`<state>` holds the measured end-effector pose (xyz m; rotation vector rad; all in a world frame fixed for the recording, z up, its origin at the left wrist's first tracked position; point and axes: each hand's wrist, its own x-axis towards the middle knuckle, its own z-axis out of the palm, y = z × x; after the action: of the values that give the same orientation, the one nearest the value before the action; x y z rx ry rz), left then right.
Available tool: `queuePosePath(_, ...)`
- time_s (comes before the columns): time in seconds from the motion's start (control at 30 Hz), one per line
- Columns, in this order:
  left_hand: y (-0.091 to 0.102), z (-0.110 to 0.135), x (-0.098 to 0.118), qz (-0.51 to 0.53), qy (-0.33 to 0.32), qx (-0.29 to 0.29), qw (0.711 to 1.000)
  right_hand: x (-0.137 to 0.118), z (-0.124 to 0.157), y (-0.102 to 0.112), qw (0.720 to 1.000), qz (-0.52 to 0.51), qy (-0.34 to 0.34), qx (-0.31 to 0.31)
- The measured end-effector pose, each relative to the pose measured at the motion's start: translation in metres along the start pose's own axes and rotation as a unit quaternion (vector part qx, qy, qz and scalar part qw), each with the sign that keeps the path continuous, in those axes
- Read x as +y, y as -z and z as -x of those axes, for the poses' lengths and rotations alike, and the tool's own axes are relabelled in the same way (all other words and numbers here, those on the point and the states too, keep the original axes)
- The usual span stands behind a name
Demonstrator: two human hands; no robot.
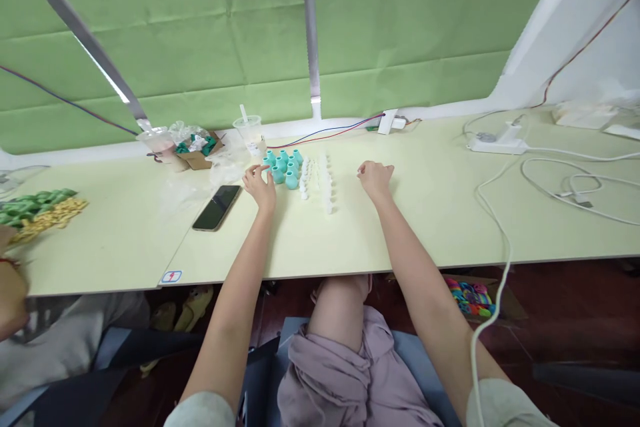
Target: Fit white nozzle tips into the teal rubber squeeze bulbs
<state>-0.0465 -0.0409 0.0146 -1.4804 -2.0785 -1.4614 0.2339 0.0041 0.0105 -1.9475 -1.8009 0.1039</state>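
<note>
Several small turquoise bottle-shaped pieces (291,179) stand in a cluster on the table. My left hand (259,185) is at the cluster's left side, fingers apart, the thumb and fingertips close to the nearest pieces; I cannot tell whether they touch. To the right of the cluster are a short row of small white pieces (304,180), some tiny pale bits and a longer row of white pieces (329,187). My right hand (376,179) rests farther right, apart from the rows, with its fingers curled and pressed together. What it holds, if anything, is hidden.
A phone (217,207) lies left of my left forearm. Behind it are crumpled clear plastic, a lidded cup (250,135) and a small cardboard box (199,159). A white cable (500,227) hangs over the table edge at right. Another person's arm (11,297) is at far left.
</note>
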Motion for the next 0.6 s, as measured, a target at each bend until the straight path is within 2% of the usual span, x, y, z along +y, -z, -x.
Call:
queuePosePath(0.17,-0.004,0.001,-0.004,-0.004,-0.008,-0.019,1.000,0.003,-0.002,-0.001,0.999,-0.013,-0.026,-0.037)
queuePosePath(0.27,-0.005,0.002,-0.002,-0.006,-0.025,-0.025,0.999,-0.006,0.001,0.003,0.999,-0.034,-0.006,-0.017)
queuePosePath(0.4,-0.004,0.003,-0.001,-0.004,-0.044,-0.028,0.999,-0.038,0.018,0.010,0.989,-0.060,0.134,0.035)
queuePosePath(0.5,-0.003,0.003,0.000,-0.010,-0.043,-0.035,0.998,-0.069,0.030,0.012,0.973,-0.030,0.229,-0.008)
queuePosePath(0.6,-0.003,0.003,0.001,-0.011,-0.038,-0.040,0.998,-0.096,0.031,0.011,0.960,0.062,0.268,-0.055)
